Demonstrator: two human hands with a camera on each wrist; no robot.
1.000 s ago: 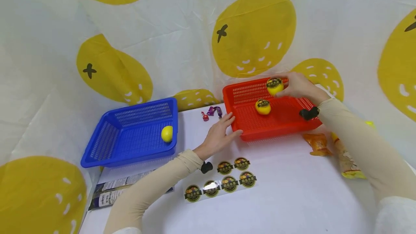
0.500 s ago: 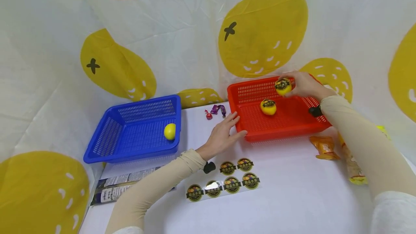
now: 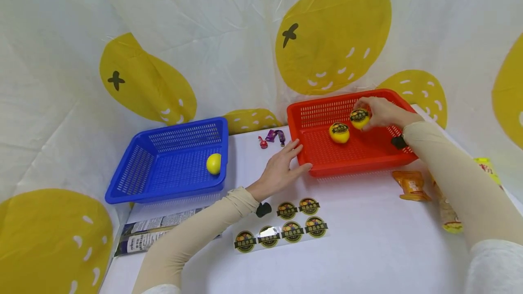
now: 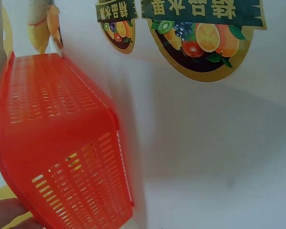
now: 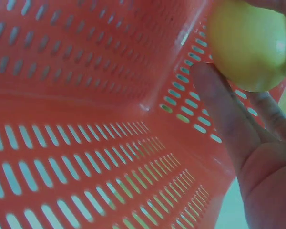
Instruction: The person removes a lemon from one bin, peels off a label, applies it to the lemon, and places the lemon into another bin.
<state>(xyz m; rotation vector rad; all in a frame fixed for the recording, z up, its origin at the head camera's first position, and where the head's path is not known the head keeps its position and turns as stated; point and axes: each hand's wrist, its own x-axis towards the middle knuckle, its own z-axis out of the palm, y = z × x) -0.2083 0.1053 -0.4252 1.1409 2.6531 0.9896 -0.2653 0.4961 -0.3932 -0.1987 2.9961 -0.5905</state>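
In the head view my right hand (image 3: 380, 111) is inside the red basket (image 3: 367, 165) and grips a yellow lemon (image 3: 360, 122) with a black-and-gold round sticker on it. The right wrist view shows fingers around that lemon (image 5: 248, 45), close to the basket's slotted walls. Another stickered lemon (image 3: 339, 136) lies on the basket floor, just left of the held one. My left hand (image 3: 278, 172) touches the basket's left rim with spread fingers. In the left wrist view its fingertips (image 4: 7, 212) show at the rim, partly cut off.
A blue basket (image 3: 163, 196) at the left holds a plain lemon (image 3: 214, 164). A sticker sheet (image 3: 282, 235) lies in front. Wrapped candies (image 3: 271, 136) lie between the baskets. Snack packets (image 3: 410, 185) are at the right, and dark-labelled packaging (image 3: 140, 242) is at the left.
My right hand has lowered the held lemon towards the red basket's floor, beside the other lemon. The left hand stays at the rim. The head view has shifted slightly.
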